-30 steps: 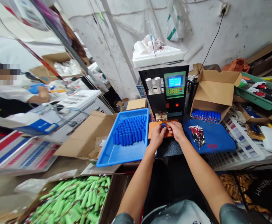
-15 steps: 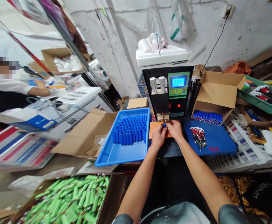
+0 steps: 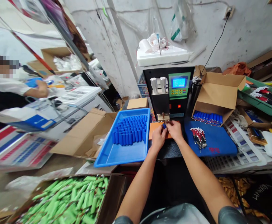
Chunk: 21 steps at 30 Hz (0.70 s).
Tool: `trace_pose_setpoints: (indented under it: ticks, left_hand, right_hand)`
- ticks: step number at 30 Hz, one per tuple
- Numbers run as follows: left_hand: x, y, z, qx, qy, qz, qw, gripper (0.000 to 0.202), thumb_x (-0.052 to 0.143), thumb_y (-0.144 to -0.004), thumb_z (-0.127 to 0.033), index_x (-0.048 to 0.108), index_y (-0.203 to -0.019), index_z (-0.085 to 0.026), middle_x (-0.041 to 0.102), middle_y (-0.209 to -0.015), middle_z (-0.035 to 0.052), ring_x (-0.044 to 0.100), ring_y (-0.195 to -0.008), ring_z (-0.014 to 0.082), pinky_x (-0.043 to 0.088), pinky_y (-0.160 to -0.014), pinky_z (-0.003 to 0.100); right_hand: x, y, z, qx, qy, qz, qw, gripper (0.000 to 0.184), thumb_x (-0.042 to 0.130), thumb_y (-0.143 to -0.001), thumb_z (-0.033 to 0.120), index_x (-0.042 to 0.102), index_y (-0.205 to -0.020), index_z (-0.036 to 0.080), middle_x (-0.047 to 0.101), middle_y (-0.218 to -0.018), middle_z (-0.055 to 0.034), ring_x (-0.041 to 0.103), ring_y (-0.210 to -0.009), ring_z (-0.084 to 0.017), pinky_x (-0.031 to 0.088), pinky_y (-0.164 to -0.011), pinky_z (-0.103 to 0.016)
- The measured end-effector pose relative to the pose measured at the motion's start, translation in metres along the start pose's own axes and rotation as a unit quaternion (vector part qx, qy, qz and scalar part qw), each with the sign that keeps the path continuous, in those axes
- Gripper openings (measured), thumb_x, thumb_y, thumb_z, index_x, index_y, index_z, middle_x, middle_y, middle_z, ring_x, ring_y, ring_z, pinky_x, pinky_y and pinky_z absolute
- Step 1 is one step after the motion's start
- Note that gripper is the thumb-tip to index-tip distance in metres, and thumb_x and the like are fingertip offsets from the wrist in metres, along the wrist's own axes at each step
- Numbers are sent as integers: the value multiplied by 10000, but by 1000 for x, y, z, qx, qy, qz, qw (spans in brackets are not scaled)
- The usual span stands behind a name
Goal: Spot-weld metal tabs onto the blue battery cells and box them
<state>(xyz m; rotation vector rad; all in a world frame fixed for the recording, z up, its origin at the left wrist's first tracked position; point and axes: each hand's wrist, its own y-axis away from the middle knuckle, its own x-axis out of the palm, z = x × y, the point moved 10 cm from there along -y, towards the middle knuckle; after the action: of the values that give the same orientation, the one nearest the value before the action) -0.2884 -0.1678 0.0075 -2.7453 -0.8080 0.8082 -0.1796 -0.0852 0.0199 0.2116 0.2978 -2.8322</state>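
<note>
Under the electrodes of the black spot welder (image 3: pixel 159 102) is a blue cylindrical battery cell (image 3: pixel 164 126), mostly covered by my fingers. My left hand (image 3: pixel 158 136) is closed around it from the left side. From the right, my right hand (image 3: pixel 174 130) pinches close to the cell's top, below the electrode tips; what lies between these fingers is too small to make out. Both hands are over an orange block (image 3: pixel 153 127) at the welder's base. To the left, a blue tray (image 3: pixel 124 158) holds many upright blue cells (image 3: pixel 128 130).
Red and black wire leads (image 3: pixel 198 137) lie on a blue mat (image 3: pixel 224 143) to the right. Behind them, a cardboard box (image 3: pixel 216 90) holds more blue cells. Green-wrapped packs (image 3: pixel 68 199) fill a box at lower left. A co-worker (image 3: pixel 7 84) sits at far left.
My hands stay at the welder with almost no movement. The co-worker's arm at far left has shifted slightly.
</note>
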Motion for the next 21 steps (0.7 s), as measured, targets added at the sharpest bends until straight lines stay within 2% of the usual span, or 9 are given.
trace_pose_setpoints:
  ticks: [8, 21]
  left_hand:
    - [-1, 0, -2, -3, -15, -2, 1000, 213, 535, -900, -309, 656, -1028, -189, 629, -752, 30, 572, -677, 169, 424, -640, 263]
    - [-2, 1, -4, -6, -19, -2, 1000, 234, 531, -903, -312, 667, -1056, -198, 659, -789, 45, 604, -761, 195, 455, -703, 288]
  right_hand:
    - [1, -1, -1, 8, 1, -7, 1000, 280, 590, -778, 445, 640, -684, 186, 657, -629, -41, 618, -634, -200, 438, -536, -260]
    - [1, 0, 0, 6, -12, -1, 1000, 276, 596, -774, 447, 635, -697, 185, 651, -628, -41, 615, -657, -207, 438, -538, -262]
